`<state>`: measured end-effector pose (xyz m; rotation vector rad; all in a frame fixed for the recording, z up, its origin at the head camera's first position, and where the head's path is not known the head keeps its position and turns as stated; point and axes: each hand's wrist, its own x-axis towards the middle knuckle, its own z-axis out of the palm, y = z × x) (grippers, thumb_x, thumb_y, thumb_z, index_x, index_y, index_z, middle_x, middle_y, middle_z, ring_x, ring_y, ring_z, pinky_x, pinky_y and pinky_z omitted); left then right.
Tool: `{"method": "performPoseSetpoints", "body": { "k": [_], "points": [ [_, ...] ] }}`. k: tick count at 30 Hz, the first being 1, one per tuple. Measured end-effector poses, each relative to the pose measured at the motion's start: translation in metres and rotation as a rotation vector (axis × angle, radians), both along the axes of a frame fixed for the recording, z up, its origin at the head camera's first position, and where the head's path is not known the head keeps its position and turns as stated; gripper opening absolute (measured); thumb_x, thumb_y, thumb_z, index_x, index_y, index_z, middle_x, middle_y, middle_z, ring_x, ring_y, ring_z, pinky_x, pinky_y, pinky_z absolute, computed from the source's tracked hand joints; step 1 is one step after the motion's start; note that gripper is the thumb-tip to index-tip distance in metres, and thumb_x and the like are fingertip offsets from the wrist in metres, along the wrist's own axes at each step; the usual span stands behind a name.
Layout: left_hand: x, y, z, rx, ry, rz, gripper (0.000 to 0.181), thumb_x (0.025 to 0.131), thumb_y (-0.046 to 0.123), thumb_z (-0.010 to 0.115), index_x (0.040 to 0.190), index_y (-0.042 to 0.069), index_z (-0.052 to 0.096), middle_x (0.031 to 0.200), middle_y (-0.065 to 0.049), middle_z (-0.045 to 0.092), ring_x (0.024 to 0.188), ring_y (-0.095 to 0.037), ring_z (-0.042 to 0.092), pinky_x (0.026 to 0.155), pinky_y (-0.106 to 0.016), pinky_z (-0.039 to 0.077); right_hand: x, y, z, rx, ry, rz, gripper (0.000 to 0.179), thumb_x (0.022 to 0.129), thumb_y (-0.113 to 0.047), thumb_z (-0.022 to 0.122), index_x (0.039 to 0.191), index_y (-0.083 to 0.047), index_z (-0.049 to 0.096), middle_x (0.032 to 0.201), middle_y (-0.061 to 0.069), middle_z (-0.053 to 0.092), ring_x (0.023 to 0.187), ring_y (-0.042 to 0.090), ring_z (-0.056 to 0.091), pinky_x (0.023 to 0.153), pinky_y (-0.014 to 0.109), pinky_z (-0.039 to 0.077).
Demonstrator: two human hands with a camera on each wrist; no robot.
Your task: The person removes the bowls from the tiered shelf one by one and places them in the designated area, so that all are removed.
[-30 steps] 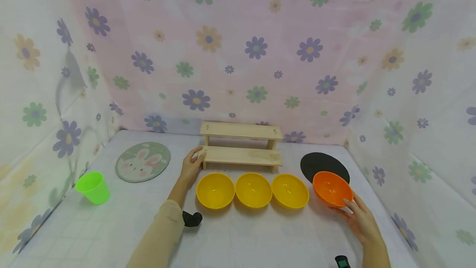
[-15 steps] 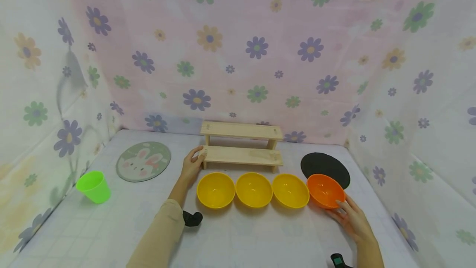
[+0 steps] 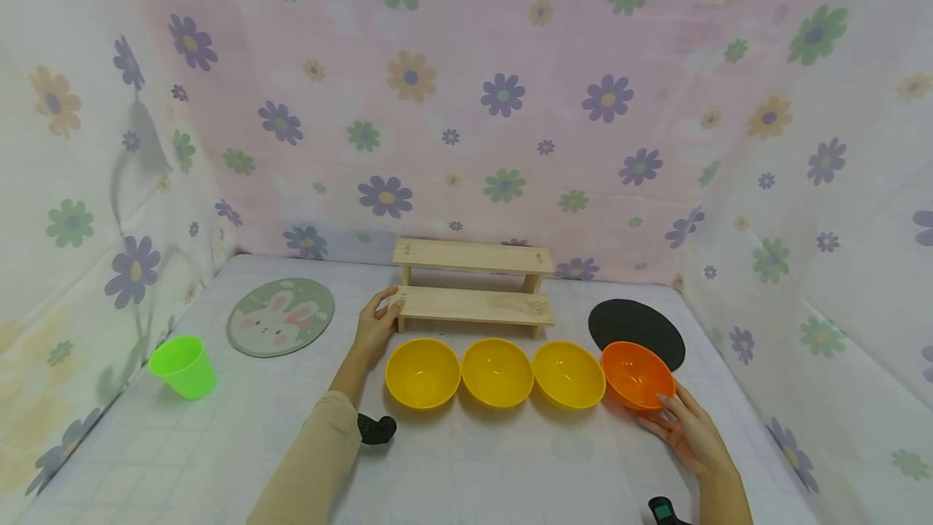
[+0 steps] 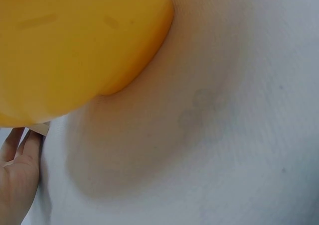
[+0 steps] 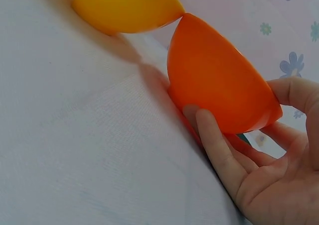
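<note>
My right hand (image 3: 696,432) holds an orange bowl (image 3: 636,375), its thumb at the rim and its other fingers round the underside, as the right wrist view shows. The orange bowl is tilted, and its rim meets the rightmost yellow bowl (image 3: 569,375). Two more yellow bowls, the middle one (image 3: 498,373) and the left one (image 3: 423,375), complete a side-by-side row. At the left end of a two-step wooden shelf (image 3: 474,305), my left hand (image 3: 374,328) grips the lower board. In the left wrist view a yellow bowl (image 4: 75,51) partly hides that hand's fingertips.
A black round mat (image 3: 634,326) lies behind the orange bowl. To the left are a round rabbit-patterned mat (image 3: 280,318) and a tilted bright green cup (image 3: 184,369). Flower-printed cloth walls (image 3: 466,104) close off the back and sides.
My right hand has moved the orange bowl left until it met the rightmost yellow bowl; over the last half second it has barely moved. The left hand has stayed at the shelf.
</note>
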<state>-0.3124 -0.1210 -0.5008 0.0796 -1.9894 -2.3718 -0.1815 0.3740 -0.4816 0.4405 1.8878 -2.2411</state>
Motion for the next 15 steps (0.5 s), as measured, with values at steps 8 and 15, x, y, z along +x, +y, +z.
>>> {"method": "performPoseSetpoints", "body": {
  "k": [8, 15],
  "points": [
    [0.0013, -0.0014, 0.0008, 0.025, -0.012, 0.002, 0.043, 0.095, 0.012, 0.054, 0.137, 0.01, 0.045, 0.14, -0.023, 0.042, 0.125, -0.035, 0.045, 0.101, -0.043, 0.039, -0.0009, -0.0013, 0.0004, 0.019, -0.022, -0.001, 0.075, 0.099, -0.027, 0.047, 0.151, -0.019, -0.007, 0.123, -0.009, 0.041, 0.09, 0.009, 0.064, 0.09, 0.034, 0.049],
    [0.0027, -0.001, 0.0011, 0.016, -0.004, -0.004, 0.043, 0.096, 0.012, 0.053, 0.138, 0.009, 0.044, 0.141, -0.025, 0.04, 0.127, -0.037, 0.042, 0.102, -0.044, 0.038, 0.0002, -0.002, 0.0016, 0.02, -0.011, -0.001, 0.073, 0.1, -0.02, 0.044, 0.151, -0.019, -0.008, 0.144, 0.007, 0.018, 0.09, 0.012, 0.065, 0.088, 0.036, 0.05]
  ]
}}
